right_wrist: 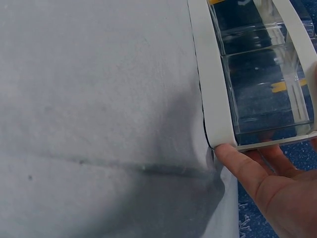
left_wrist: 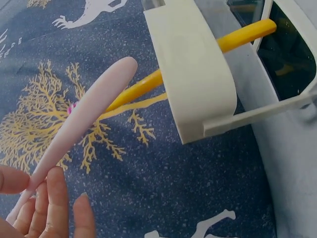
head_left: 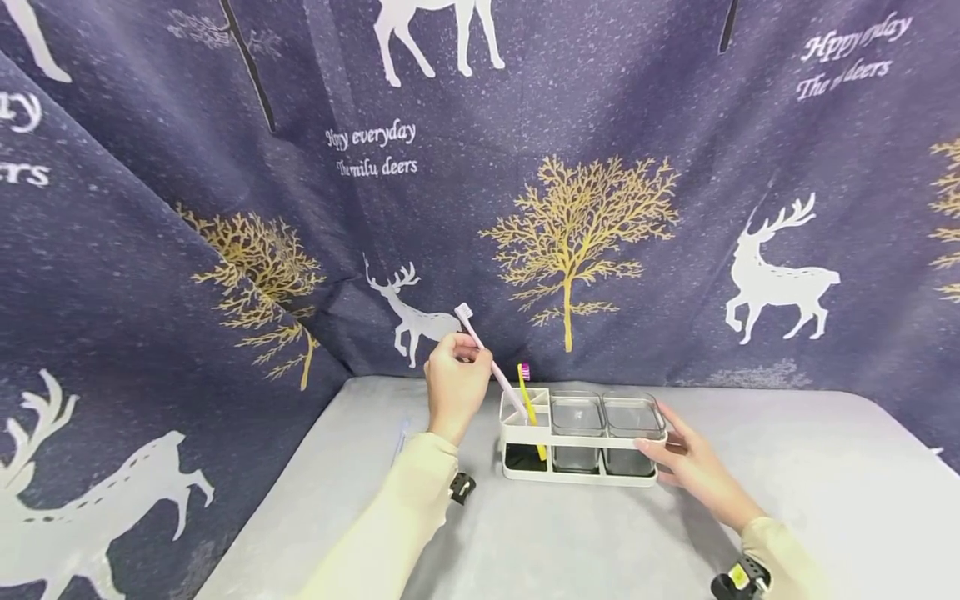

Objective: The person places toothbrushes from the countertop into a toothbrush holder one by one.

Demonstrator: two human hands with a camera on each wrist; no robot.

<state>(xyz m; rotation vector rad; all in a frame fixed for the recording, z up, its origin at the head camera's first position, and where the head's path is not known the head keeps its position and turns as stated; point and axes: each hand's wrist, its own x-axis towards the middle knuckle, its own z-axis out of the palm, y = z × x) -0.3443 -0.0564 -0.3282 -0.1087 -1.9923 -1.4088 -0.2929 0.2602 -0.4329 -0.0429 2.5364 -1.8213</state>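
Note:
My left hand (head_left: 456,387) pinches a pale pink toothbrush (head_left: 504,382) between thumb and fingers, bristles up. Its thick handle slants down toward the left compartments of a white toothbrush holder (head_left: 600,480). In the left wrist view, the rounded handle end (left_wrist: 116,74) shows in front of the holder's side, outside the slot. A yellow toothbrush (head_left: 530,407) with purple bristles leans in a left compartment. Two clear cups, a left cup (head_left: 577,414) and a right cup (head_left: 634,417), sit in the holder. My right hand (head_left: 697,467) grips the holder's right end, thumb at the front.
Left of my left forearm, a thin, pale bluish object (head_left: 401,439) lies on the grey tabletop (head_left: 570,542), partly hidden by the sleeve. Behind the table hangs a dark blue cloth (head_left: 450,225) printed with deer and trees.

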